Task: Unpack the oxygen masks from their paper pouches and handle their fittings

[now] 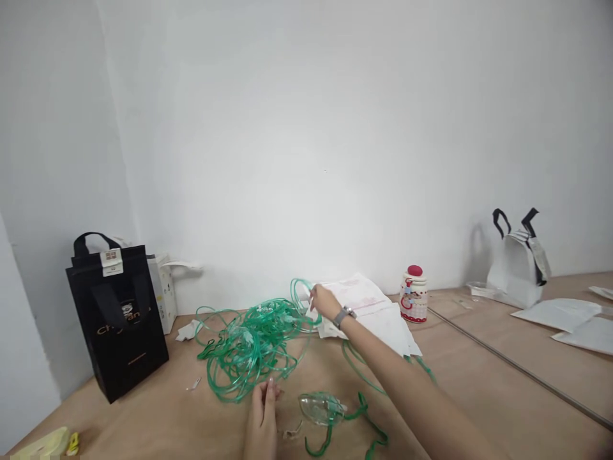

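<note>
Green tubing: piled in one big loose tangle [249, 348] on the brown worktop [167, 415], left of the white sheets [378, 322], with clear plastic bits mixed in. A raised loop [293, 291] is left sticking up at its right side.

Right hand: the right hand [325, 303], the one with the watch [345, 314], is stretched out to that loop at the edge of the sheets. Fingers are drawn in to a narrow grip; whether a strand is actually pinched can't be told.

Left hand: the left hand [264, 404] is kept low, just in front of the tangle. Thumb and fingers are bunched close, so the grip is narrow too; whether anything is held can't be made out.

Tubing feel: light, bendy and probably a bit slick, easily snagged on its neighbours. Best taken by a single free strand near the outside; if the middle is yanked, knots would likely be tightened.

Clear mask: the mask [320, 407] is laid right of the left hand, with its green strap [328, 439] trailing. Thin-looking shell, probably flexible and easily dented, so best lifted by the rim, not squashed.
</note>
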Action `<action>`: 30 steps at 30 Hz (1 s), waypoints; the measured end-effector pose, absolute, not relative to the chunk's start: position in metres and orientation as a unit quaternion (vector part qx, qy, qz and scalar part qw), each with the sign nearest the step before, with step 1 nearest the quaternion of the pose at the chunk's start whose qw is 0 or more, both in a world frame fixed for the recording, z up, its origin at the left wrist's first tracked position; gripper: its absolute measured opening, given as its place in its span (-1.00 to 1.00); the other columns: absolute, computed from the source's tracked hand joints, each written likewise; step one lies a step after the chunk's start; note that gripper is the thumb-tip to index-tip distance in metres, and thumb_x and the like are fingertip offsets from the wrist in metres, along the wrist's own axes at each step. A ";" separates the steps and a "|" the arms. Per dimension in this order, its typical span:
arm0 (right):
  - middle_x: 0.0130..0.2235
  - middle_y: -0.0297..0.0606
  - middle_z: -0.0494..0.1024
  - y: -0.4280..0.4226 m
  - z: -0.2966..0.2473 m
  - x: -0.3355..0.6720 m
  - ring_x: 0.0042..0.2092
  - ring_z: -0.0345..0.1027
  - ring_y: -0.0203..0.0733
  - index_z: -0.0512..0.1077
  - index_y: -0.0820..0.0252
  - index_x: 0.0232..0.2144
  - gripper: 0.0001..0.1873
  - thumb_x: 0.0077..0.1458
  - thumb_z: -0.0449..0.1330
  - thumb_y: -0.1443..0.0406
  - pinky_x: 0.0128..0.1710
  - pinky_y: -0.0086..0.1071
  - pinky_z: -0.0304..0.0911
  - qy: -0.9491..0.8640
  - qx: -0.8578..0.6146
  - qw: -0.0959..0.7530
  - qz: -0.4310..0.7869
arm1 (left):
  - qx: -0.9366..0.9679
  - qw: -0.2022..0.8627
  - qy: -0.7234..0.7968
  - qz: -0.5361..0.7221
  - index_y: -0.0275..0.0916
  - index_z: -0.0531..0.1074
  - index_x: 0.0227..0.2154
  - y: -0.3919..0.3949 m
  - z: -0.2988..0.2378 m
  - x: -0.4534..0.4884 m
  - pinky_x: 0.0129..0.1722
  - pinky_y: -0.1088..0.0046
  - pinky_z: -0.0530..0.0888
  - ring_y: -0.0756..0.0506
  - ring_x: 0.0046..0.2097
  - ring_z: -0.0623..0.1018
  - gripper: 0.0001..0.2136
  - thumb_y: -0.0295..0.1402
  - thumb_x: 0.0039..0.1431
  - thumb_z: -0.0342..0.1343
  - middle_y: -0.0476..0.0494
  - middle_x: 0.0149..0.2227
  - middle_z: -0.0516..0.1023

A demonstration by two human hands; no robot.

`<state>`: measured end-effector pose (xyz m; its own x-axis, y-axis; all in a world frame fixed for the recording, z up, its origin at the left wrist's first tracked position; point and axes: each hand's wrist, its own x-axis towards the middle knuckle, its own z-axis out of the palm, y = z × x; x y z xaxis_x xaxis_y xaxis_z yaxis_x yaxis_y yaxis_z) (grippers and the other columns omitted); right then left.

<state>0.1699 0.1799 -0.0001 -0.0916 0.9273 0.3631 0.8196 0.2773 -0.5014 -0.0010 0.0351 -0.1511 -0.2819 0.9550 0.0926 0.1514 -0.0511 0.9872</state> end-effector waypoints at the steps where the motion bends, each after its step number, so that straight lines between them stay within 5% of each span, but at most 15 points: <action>1: -0.19 -0.23 0.45 0.182 0.014 0.177 -0.23 0.39 -0.23 0.35 0.29 -0.15 -0.74 0.20 0.07 0.21 -0.23 -0.24 0.34 -0.721 -0.591 0.352 0.082 | 0.476 0.370 0.581 0.547 -0.22 0.26 -0.25 0.035 -0.151 -0.002 -0.04 0.28 0.36 -0.18 -0.05 0.48 -0.62 -0.01 0.12 -0.20 -0.20 -0.20 0.52; 5: -0.25 -0.25 0.46 0.179 0.059 0.194 -0.26 0.39 -0.24 0.34 0.29 -0.15 -0.72 0.23 0.02 0.19 -0.23 -0.26 0.33 -0.695 -0.545 0.463 0.071 | 0.486 0.374 0.566 0.551 -0.22 0.30 -0.28 0.035 -0.155 -0.003 -0.01 0.36 0.34 -0.18 -0.05 0.48 -0.54 0.10 0.02 -0.12 -0.17 -0.24 0.52; 10: -0.46 -0.37 0.44 0.173 0.093 0.190 -0.46 0.34 -0.34 0.38 0.30 -0.34 -0.70 0.24 0.00 0.17 -0.37 -0.36 0.31 -0.715 -0.489 0.490 0.099 | 0.474 0.354 0.568 0.573 -0.22 0.33 -0.31 0.037 -0.162 0.003 -0.08 0.31 0.38 -0.20 -0.12 0.52 -0.50 0.14 0.02 -0.17 -0.19 -0.26 0.53; 14: -0.41 -0.34 0.44 0.170 0.112 0.180 -0.40 0.36 -0.32 0.36 0.30 -0.26 -0.70 0.25 -0.02 0.17 -0.35 -0.35 0.31 -0.707 -0.470 0.519 0.102 | 0.497 0.367 0.557 0.555 -0.21 0.34 -0.31 0.032 -0.158 0.002 -0.01 0.27 0.35 -0.20 -0.09 0.49 -0.52 0.13 0.01 -0.12 -0.18 -0.26 0.53; 24: -0.33 -0.31 0.45 0.180 0.140 0.146 -0.46 0.33 -0.39 0.34 0.29 -0.17 -0.72 0.23 0.02 0.19 -0.50 -0.46 0.32 -0.736 -0.511 0.429 0.115 | 0.508 0.361 0.556 0.550 -0.23 0.30 -0.28 0.023 -0.143 0.005 0.01 0.30 0.31 -0.18 -0.09 0.47 -0.54 0.09 0.06 -0.16 -0.15 -0.28 0.48; 30: -0.31 -0.29 0.47 0.184 0.056 0.142 -0.38 0.37 -0.34 0.38 0.29 -0.24 -0.79 0.19 0.09 0.23 -0.40 -0.40 0.36 -0.804 -0.534 0.214 0.150 | 0.513 0.354 0.557 0.549 -0.25 0.32 -0.27 0.031 -0.150 0.006 -0.05 0.30 0.33 -0.19 -0.15 0.48 -0.51 0.10 0.06 -0.18 -0.17 -0.32 0.49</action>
